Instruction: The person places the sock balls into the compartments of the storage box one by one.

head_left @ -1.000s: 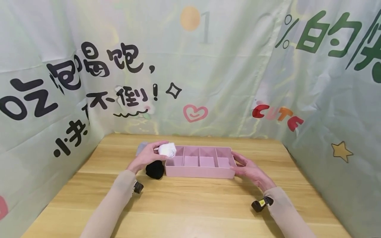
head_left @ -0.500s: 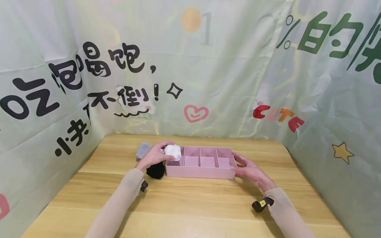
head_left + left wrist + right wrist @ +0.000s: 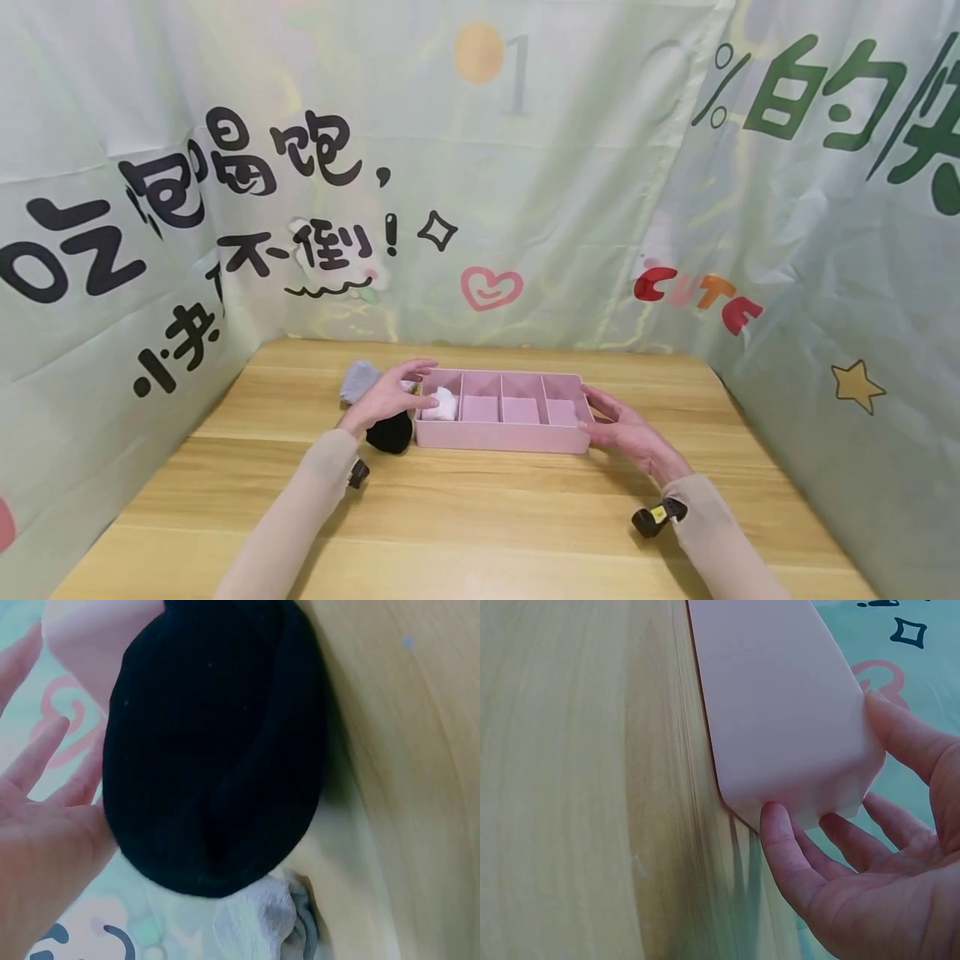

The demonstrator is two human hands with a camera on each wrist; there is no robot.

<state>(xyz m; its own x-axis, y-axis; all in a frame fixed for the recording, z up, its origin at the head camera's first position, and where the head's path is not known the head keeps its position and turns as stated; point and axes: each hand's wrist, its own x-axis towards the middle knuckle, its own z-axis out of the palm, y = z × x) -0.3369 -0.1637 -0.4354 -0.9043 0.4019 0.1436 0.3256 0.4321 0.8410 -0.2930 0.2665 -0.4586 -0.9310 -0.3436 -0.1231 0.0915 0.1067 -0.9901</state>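
Note:
A pink divided box (image 3: 502,435) stands on the table, with a white rolled-up sock (image 3: 446,405) in its leftmost compartment. Over that end, my left hand (image 3: 384,400) has its fingers spread; the thumb tip overlaps the sock, and I cannot tell whether they touch. My right hand (image 3: 633,433) holds the box's right end, thumb and fingertips against its walls, as the right wrist view shows on the pink box (image 3: 780,697). A black rolled-up sock (image 3: 390,433) lies beside the box's left end, below my left hand. Farther back is a grey sock (image 3: 358,382), partly hidden by that hand.
The wooden table (image 3: 480,517) extends in front of the box and to both sides. Printed cloth (image 3: 570,208) hangs behind the table and along its sides. The box's other compartments, split by thin dividers, show bare floors.
My left hand has moved right and lowered the white sock into the leftmost compartment, and its fingers have spread off it. My right hand has stayed at the box's right end.

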